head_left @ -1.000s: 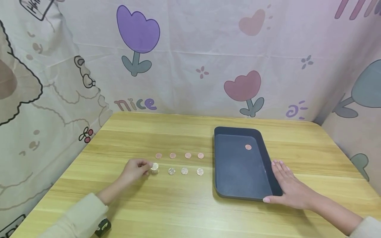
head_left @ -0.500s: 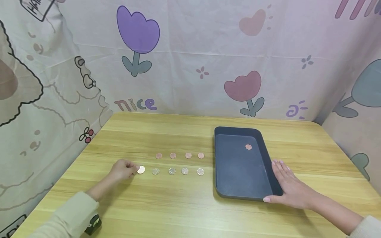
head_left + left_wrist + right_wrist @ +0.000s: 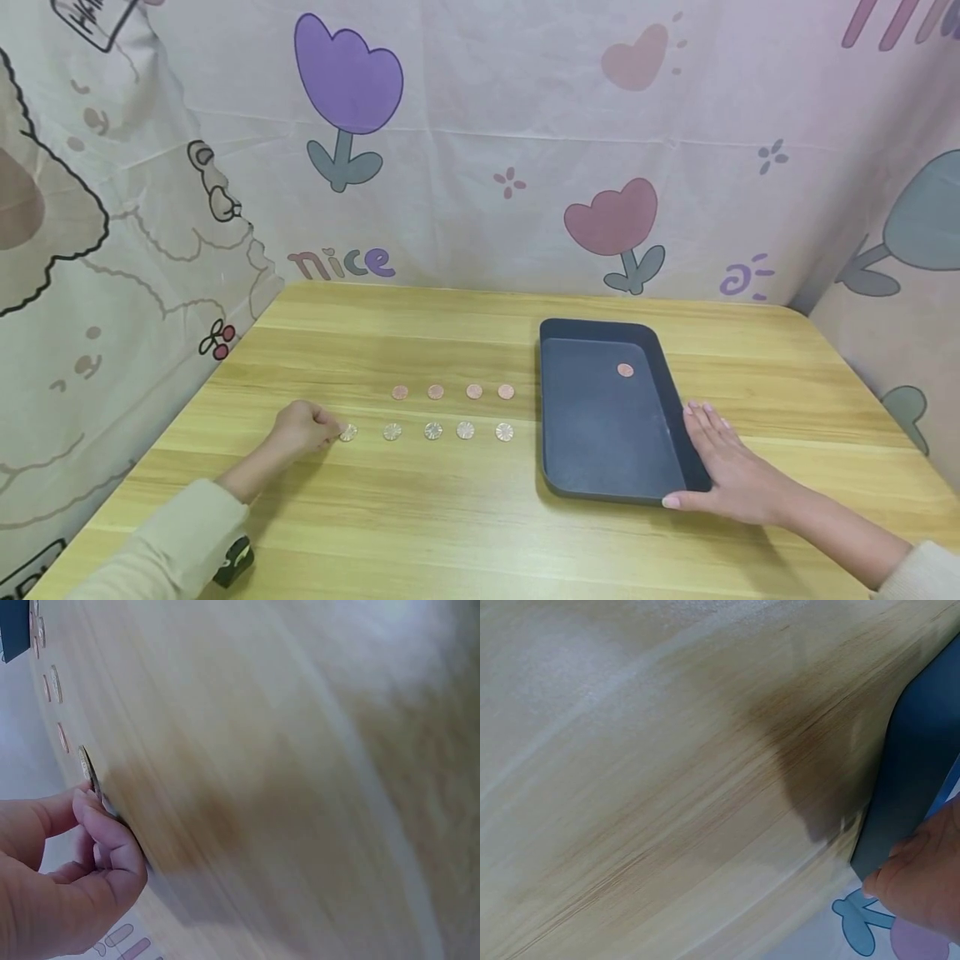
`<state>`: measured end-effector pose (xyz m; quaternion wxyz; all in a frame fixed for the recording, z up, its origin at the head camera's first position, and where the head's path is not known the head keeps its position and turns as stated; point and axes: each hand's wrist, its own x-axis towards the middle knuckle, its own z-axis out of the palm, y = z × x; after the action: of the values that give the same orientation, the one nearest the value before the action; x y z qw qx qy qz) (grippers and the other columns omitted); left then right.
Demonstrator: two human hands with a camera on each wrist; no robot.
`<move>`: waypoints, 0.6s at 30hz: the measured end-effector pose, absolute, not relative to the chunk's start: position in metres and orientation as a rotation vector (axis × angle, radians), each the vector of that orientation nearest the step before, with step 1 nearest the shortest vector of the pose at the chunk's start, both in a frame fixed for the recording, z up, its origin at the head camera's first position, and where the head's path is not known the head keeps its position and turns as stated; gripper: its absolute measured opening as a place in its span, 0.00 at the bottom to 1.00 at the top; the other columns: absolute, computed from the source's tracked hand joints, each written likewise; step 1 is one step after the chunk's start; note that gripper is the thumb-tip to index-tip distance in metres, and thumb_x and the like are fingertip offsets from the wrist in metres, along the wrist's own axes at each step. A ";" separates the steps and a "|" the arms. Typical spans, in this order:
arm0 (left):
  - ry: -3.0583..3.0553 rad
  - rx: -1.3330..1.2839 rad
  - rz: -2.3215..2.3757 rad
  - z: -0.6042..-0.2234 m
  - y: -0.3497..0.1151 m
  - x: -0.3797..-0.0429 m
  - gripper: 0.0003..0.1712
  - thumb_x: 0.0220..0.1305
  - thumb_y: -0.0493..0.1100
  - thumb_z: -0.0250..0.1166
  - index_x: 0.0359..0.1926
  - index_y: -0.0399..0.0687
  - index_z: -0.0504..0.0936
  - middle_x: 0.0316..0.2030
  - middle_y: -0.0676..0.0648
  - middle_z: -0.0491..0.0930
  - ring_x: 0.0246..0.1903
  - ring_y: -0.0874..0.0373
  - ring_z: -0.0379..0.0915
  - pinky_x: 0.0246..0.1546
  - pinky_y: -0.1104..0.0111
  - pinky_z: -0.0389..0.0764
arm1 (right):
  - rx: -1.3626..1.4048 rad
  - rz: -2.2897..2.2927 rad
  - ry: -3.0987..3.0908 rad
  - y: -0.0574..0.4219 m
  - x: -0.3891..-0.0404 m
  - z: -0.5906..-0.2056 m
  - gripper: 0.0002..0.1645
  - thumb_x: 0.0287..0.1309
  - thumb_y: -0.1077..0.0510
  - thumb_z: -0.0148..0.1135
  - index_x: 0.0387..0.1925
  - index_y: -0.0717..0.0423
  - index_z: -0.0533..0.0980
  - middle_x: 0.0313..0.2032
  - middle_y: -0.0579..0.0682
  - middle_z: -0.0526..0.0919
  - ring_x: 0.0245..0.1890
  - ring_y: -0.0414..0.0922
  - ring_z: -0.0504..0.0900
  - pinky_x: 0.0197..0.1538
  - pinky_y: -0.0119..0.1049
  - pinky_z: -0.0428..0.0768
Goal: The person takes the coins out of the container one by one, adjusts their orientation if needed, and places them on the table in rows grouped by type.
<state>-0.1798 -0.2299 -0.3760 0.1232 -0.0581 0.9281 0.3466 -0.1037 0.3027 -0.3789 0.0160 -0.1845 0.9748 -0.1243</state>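
Note:
At the left end of a row of silvery-gold coins, my left hand (image 3: pixel 303 429) pinches the edge of a coin (image 3: pixel 348 432) between thumb and forefinger, down at the tabletop. In the left wrist view the same coin (image 3: pixel 85 763) stands out past the fingertips, slightly tilted. My right hand (image 3: pixel 738 479) lies with straight fingers along the right wall of a dark grey rectangular tray (image 3: pixel 600 450), its thumb at the near corner. Inside the tray lies one copper coin (image 3: pixel 626 370). The right wrist view shows part of that hand (image 3: pixel 922 874) against the tray's outer wall (image 3: pixel 911 765).
Several more silvery-gold coins (image 3: pixel 465 431) continue the row towards the tray. Behind them runs a row of several copper coins (image 3: pixel 474 392). Everything rests on a wooden table (image 3: pixel 420 533), with a printed cloth (image 3: pixel 465 100) hanging behind it.
My left hand has carried the coin left from above another coin and lowered it to the table at the row's left end. The right hand and tray have stayed in place.

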 end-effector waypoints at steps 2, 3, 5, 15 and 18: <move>2.718 -0.179 1.008 -0.376 -0.230 -0.180 0.08 0.58 0.34 0.60 0.30 0.29 0.79 0.25 0.42 0.79 0.24 0.59 0.73 0.29 0.68 0.79 | -0.576 -0.387 3.031 0.303 -0.103 -0.379 0.68 0.45 0.32 0.63 0.68 0.73 0.42 0.68 0.74 0.45 0.71 0.47 0.21 0.57 0.14 0.18; 2.721 -0.183 1.008 -0.376 -0.230 -0.180 0.08 0.58 0.34 0.60 0.29 0.30 0.79 0.24 0.42 0.79 0.23 0.59 0.72 0.28 0.69 0.78 | -0.577 -0.389 3.031 0.303 -0.103 -0.380 0.68 0.45 0.32 0.63 0.68 0.74 0.42 0.68 0.74 0.45 0.71 0.46 0.21 0.58 0.14 0.18; 2.733 -0.176 1.007 -0.376 -0.230 -0.180 0.08 0.58 0.35 0.61 0.28 0.31 0.79 0.23 0.43 0.79 0.22 0.59 0.70 0.25 0.71 0.75 | -0.580 -0.389 3.032 0.303 -0.103 -0.380 0.68 0.45 0.32 0.63 0.68 0.74 0.42 0.68 0.74 0.46 0.71 0.45 0.21 0.58 0.14 0.18; 2.967 0.063 1.041 -0.365 -0.213 -0.190 0.11 0.58 0.37 0.61 0.27 0.29 0.78 0.23 0.39 0.80 0.16 0.62 0.63 0.16 0.77 0.66 | -0.583 -0.397 3.037 0.303 -0.104 -0.380 0.68 0.45 0.32 0.63 0.68 0.74 0.42 0.68 0.74 0.46 0.72 0.54 0.28 0.58 0.14 0.19; 2.989 0.142 1.072 -0.360 -0.201 -0.195 0.10 0.58 0.36 0.61 0.27 0.29 0.78 0.22 0.39 0.79 0.17 0.62 0.65 0.17 0.78 0.68 | -0.576 -0.399 3.036 0.303 -0.104 -0.380 0.68 0.45 0.32 0.63 0.68 0.73 0.42 0.68 0.74 0.46 0.72 0.57 0.30 0.58 0.14 0.19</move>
<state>-0.1952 -0.2013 -0.3604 -0.0186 0.0448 0.9402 0.3371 -0.1040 0.3030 -0.3802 0.0126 -0.1849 0.9743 -0.1281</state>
